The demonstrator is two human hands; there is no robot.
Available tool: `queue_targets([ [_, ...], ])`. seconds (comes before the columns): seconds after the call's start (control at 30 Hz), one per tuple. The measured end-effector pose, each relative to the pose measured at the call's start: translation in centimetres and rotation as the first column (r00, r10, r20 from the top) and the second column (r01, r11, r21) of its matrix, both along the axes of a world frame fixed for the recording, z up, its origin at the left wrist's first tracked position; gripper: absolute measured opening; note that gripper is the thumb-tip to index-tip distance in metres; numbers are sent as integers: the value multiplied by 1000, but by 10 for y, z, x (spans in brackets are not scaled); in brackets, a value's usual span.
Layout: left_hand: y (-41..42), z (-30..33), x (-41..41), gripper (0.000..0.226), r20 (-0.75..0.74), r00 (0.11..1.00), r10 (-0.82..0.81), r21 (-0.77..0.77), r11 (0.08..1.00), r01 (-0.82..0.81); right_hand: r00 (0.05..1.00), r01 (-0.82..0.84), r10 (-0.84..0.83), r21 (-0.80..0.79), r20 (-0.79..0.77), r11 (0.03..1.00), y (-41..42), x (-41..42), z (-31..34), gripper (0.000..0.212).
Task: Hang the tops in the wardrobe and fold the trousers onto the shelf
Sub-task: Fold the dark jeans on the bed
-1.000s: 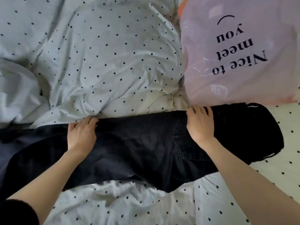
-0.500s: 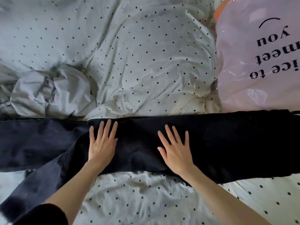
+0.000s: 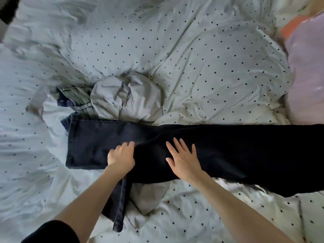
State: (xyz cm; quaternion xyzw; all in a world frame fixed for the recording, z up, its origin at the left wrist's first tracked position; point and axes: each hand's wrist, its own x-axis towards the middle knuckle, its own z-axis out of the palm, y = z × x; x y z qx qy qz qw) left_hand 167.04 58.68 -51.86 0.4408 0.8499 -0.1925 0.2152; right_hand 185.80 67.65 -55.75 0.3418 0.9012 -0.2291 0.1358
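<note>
The dark trousers (image 3: 219,151) are laid lengthwise across the bed (image 3: 192,67), one leg lying skewed toward the near edge. The right hand (image 3: 184,160) is pressed flat, fingers spread; the left hand (image 3: 121,155) has fingers curled on the cloth. Denim is judged heavy and limp; the hem and waistband should be taken.

- One pair of dark trousers (image 3: 228,151), across the middle of the frame.
- Two hands: left hand (image 3: 121,156), right hand (image 3: 184,159).
- One pink bag (image 3: 308,67), right edge.
- One dotted duvet (image 3: 192,58).
</note>
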Motion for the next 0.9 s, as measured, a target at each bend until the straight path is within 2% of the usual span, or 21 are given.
queue_targets([
  [0.07, 0, 3, -24, 36, 139, 978, 157, -16, 988, -157, 1000, 25, -25, -27, -2, 999, -4, -27, 1, 57],
  [0.13, -19, 6, -55, 38, 225, 948, 223, -102, 973, -205, 995, 96, -95, -75, 23, 993, -13, -59, 2, 57],
  [0.23, -59, 7, -102, 41, 276, 930, 242, -189, 963, -194, 965, 251, -238, -132, 106, 959, -24, -92, 2, 61],
  [0.33, -70, 13, -138, 31, 332, 932, 146, -81, 989, -126, 941, 332, -318, -131, 119, 934, -37, -110, 0, 64],
  [0.4, -57, 21, -160, 33, 271, 961, 45, 88, 994, -71, 939, 340, -331, -115, 94, 933, -46, -123, 1, 64],
  [0.47, -39, 29, -182, 30, 131, 990, -48, 231, 973, 17, 941, 337, -331, -111, 69, 935, -55, -136, 3, 63],
  [0.57, -19, 32, -214, 25, -57, 984, -166, 227, 958, 175, 940, 341, -338, -125, 38, 932, -62, -154, 5, 63],
  [0.7, 7, 21, -240, 26, -149, 947, -286, 276, 907, 317, 945, 323, -326, -93, -19, 942, -64, -181, -3, 64],
  [0.77, 15, 15, -244, 28, -94, 959, -268, 272, 919, 284, 959, 283, -284, -53, -8, 958, -66, -191, -8, 64],
  [0.83, 8, 4, -246, 40, 31, 988, -149, 268, 954, 135, 964, 265, -264, -45, 31, 963, -68, -201, -17, 64],
  [0.9, -10, -4, -242, 53, 131, 991, -20, 378, 925, -32, 964, 261, -258, -35, 61, 965, -73, -209, -24, 66],
])
